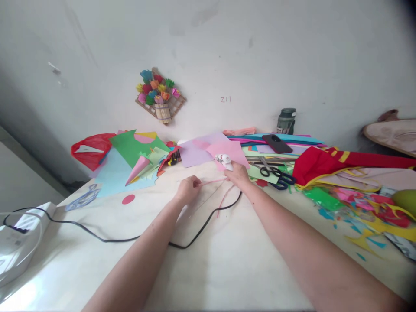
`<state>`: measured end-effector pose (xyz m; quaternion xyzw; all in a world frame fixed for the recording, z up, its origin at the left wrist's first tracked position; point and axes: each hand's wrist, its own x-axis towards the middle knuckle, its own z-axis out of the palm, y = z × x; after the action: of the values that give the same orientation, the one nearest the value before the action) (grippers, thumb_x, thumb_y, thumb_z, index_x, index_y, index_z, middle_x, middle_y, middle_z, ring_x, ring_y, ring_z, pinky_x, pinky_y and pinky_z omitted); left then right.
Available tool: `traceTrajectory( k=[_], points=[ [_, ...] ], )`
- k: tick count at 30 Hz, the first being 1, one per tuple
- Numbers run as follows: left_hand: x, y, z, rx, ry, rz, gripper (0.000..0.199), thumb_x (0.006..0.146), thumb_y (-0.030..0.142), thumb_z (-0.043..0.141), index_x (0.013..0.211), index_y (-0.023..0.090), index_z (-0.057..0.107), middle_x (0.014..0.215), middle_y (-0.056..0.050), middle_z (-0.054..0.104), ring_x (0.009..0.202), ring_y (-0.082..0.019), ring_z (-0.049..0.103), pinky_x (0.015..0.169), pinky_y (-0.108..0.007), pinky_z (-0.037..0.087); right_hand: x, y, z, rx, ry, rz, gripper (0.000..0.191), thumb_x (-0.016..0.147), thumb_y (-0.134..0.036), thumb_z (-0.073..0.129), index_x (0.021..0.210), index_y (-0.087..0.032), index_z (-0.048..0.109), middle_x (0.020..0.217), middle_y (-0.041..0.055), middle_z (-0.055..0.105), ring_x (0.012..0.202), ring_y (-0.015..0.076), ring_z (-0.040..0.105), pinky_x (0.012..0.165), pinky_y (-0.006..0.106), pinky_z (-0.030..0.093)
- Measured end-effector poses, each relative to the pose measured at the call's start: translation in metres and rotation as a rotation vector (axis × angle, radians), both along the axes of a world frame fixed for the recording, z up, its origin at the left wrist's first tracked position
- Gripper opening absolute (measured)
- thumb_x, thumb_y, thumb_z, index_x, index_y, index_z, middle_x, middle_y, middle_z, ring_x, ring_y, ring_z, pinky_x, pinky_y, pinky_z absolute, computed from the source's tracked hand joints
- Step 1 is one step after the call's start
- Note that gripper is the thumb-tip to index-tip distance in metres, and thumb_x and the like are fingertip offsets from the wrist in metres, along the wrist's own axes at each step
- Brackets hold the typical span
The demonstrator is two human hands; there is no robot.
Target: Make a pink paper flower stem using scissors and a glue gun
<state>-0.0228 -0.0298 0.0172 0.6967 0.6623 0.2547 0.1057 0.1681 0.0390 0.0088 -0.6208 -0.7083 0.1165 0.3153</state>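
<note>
My left hand (189, 189) is closed at the middle of the table, its fingertips pinching one end of a thin pink strip (211, 182). To its right, my right hand (237, 174) is wrapped round a white glue gun (224, 160), which points up and left over a pink sheet (232, 149). The strip runs across toward my right hand. Another pink strand hangs below that hand, near the black cord (208, 223).
Black-handled scissors (281, 177), a dark phone (277, 144) and red cloth (312, 167) lie to the right. Coloured paper (126, 171) and a red disc (128, 199) are left. A white power strip (39, 219) stands at far left.
</note>
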Motion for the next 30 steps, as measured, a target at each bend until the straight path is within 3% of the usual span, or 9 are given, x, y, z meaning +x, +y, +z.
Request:
traceTrajectory(
  k=[8,15,19,25,30],
  points=[
    [0.000,0.002,-0.006,0.024,0.078,-0.024,0.017,0.067,0.018,0.050,0.081,0.018,0.060,0.074,-0.002,0.063,0.069,-0.011,0.056,0.065,-0.020,0.042,0.001,-0.001,0.003,-0.003,-0.096,-0.040,0.031,0.070,-0.029,0.044,0.096,-0.020,0.057,0.080,0.0064,0.063,0.077,0.0194,0.057,0.063,0.024,0.039],
    [0.008,-0.002,-0.002,-0.044,0.176,-0.043,0.019,0.069,0.036,0.049,0.080,0.023,0.057,0.078,0.001,0.061,0.071,-0.013,0.055,0.061,-0.022,0.040,0.008,-0.005,0.010,-0.007,-0.251,-0.101,0.034,0.072,-0.031,0.044,0.103,-0.022,0.054,0.084,0.0085,0.062,0.081,0.0226,0.056,0.064,0.028,0.038],
    [0.012,-0.006,0.004,-0.111,0.211,-0.042,0.032,0.060,0.047,0.055,0.083,0.024,0.054,0.080,0.002,0.060,0.074,-0.015,0.055,0.062,-0.023,0.040,0.009,-0.004,0.011,-0.033,-0.261,-0.106,0.034,0.072,-0.031,0.045,0.104,-0.023,0.053,0.088,0.0080,0.062,0.083,0.0221,0.056,0.065,0.028,0.038],
    [0.010,-0.007,0.009,-0.136,0.261,-0.122,0.021,0.059,0.035,0.055,0.077,0.023,0.056,0.083,0.000,0.059,0.074,-0.015,0.055,0.064,-0.023,0.040,0.009,-0.005,0.011,-0.012,-0.279,-0.096,0.031,0.071,-0.032,0.046,0.101,-0.024,0.053,0.085,0.0075,0.062,0.081,0.0232,0.057,0.063,0.029,0.038],
    [0.008,-0.008,0.007,-0.126,0.183,-0.177,0.015,0.061,0.030,0.052,0.073,0.023,0.059,0.081,0.001,0.061,0.073,-0.014,0.055,0.063,-0.022,0.040,0.006,-0.008,0.018,-0.003,-0.250,-0.101,0.034,0.070,-0.029,0.046,0.104,-0.026,0.051,0.085,0.0056,0.062,0.081,0.0221,0.056,0.063,0.028,0.038]
  ],
)
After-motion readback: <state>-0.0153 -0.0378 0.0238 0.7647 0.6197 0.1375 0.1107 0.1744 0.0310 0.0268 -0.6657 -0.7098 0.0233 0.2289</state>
